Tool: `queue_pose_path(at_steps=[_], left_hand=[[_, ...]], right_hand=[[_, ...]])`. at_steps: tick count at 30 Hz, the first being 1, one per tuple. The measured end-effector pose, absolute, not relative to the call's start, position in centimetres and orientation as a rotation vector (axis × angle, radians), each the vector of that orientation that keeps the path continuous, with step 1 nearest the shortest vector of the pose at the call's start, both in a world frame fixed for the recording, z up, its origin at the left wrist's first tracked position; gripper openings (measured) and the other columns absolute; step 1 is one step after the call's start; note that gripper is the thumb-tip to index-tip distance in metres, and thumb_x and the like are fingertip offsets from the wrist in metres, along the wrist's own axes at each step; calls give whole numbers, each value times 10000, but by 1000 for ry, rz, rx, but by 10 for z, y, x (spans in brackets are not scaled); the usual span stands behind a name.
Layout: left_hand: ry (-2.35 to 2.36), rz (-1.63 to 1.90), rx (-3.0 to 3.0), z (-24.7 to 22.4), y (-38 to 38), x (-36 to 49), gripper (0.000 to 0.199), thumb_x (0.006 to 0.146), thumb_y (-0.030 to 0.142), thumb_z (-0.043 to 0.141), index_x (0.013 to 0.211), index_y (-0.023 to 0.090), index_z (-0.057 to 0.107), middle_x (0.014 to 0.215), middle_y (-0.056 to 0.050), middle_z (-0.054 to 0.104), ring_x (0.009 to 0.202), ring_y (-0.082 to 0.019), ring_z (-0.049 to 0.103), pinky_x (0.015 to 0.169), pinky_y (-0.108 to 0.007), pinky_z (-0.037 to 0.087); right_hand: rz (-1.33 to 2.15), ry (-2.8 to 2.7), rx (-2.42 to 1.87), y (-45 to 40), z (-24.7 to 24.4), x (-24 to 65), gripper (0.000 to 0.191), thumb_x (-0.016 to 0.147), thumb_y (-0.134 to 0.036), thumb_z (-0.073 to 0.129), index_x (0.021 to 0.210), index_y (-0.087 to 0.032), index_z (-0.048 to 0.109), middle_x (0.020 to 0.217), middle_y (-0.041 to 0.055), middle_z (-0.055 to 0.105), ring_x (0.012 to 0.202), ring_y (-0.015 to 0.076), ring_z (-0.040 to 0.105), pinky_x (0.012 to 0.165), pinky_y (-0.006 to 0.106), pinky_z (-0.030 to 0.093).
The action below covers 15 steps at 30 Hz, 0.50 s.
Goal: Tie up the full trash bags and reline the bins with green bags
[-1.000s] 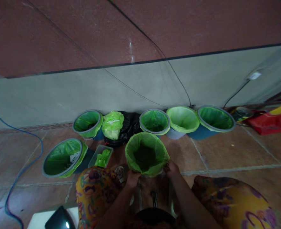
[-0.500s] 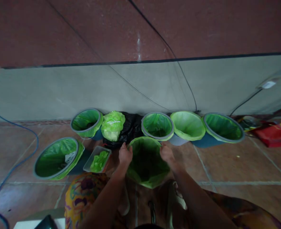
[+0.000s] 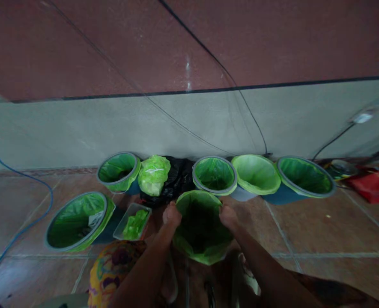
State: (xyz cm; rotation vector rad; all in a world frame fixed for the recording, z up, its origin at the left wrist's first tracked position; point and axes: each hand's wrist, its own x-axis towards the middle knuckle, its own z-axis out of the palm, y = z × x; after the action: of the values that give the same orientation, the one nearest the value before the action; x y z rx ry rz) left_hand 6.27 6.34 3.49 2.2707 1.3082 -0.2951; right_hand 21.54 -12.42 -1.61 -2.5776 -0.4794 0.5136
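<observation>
In front of me, between my knees, stands an open green bin liner [image 3: 200, 259], its mouth spread wide and its inside dark. Whatever bin it lines is hidden below the folded edge. My left hand [image 3: 172, 215] is closed on the left side of the liner's edge. On the opposite side, my right hand [image 3: 228, 217] grips the edge in the same way. Just beyond the liner is a bucket with a grey rim [image 3: 215, 158], also lined in green. A clear plastic tub [image 3: 121, 229] holding folded green bags lies to the left of my left hand.
Along the wall are a pale lined bucket [image 3: 240, 194], a blue lined bucket [image 3: 281, 195], a green bundle [image 3: 153, 173], a black bag [image 3: 179, 173] and another lined bucket [image 3: 134, 187]. A larger lined bin [image 3: 106, 229] and a blue hose [image 3: 22, 231] are left; something red [image 3: 374, 187] lies right.
The view has tilted up slightly, so everything sits a little lower in the picture. Both hands keep their hold on the liner's edge.
</observation>
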Motion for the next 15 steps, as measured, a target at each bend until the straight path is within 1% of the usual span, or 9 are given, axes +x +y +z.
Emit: queue_pose_path(at_steps=[1, 3, 5, 7, 9, 12, 14, 15], left_hand=[[1305, -277, 2318, 40, 64, 65, 512, 799, 110, 506, 1311, 131, 478, 1240, -211, 610, 1144, -311, 593, 924, -389, 442], [1272, -215, 2413, 48, 66, 75, 624, 781, 143, 535, 1392, 161, 406, 1352, -189, 537, 1222, -317, 526, 982, -421, 409], [1181, -154, 2484, 51, 68, 89, 647, 802, 219, 547, 1425, 183, 375, 1400, -168, 500, 1257, -320, 485, 1011, -440, 386], [1042, -113, 2545, 50, 70, 106, 597, 838, 306, 546, 1411, 200, 412, 1397, -151, 508, 1259, -318, 475, 1029, -450, 369], [867, -92, 2607, 45, 72, 123, 517, 867, 355, 539, 1363, 224, 480, 1359, -134, 545, 1260, -311, 472, 1052, -456, 345], [663, -193, 2648, 35, 75, 142, 344, 897, 319, 520, 1223, 235, 588, 1267, -123, 612, 1230, -280, 513, 1069, -424, 331], [633, -299, 2641, 29, 78, 148, 264, 921, 272, 471, 1123, 208, 629, 1173, -139, 659, 1150, -262, 580, 1023, -391, 378], [640, -340, 2636, 26, 80, 149, 256, 930, 254, 445, 1089, 193, 636, 1126, -148, 675, 1106, -259, 609, 989, -380, 406]], right_hand=[[470, -507, -2622, -122, -10, 215, 223, 866, -247, 532, 975, -112, 671, 897, 174, 704, 869, 253, 658, 818, 355, 444], [348, -631, -2707, -115, 3, 215, 367, 880, -293, 527, 1196, -121, 598, 1077, 191, 678, 1024, 280, 618, 894, 381, 411], [250, -789, -2758, -104, 16, 217, 427, 901, -317, 500, 1293, -151, 536, 1186, 177, 642, 1116, 283, 567, 945, 384, 373], [235, -910, -2753, -90, 26, 219, 387, 922, -326, 467, 1268, -176, 558, 1193, 153, 641, 1125, 271, 545, 959, 371, 352], [251, -997, -2733, -77, 30, 223, 350, 929, -322, 460, 1220, -184, 596, 1164, 145, 648, 1110, 266, 536, 957, 362, 345], [349, -1016, -2612, -64, 22, 230, 289, 905, -241, 503, 1145, -160, 641, 1123, 158, 656, 1120, 263, 522, 976, 350, 335], [470, -868, -2466, -62, 12, 236, 206, 864, -152, 539, 1018, -142, 675, 1079, 157, 670, 1118, 250, 529, 981, 328, 336], [518, -762, -2396, -64, 7, 238, 157, 841, -124, 560, 940, -141, 680, 1041, 148, 680, 1103, 242, 540, 971, 314, 344]])
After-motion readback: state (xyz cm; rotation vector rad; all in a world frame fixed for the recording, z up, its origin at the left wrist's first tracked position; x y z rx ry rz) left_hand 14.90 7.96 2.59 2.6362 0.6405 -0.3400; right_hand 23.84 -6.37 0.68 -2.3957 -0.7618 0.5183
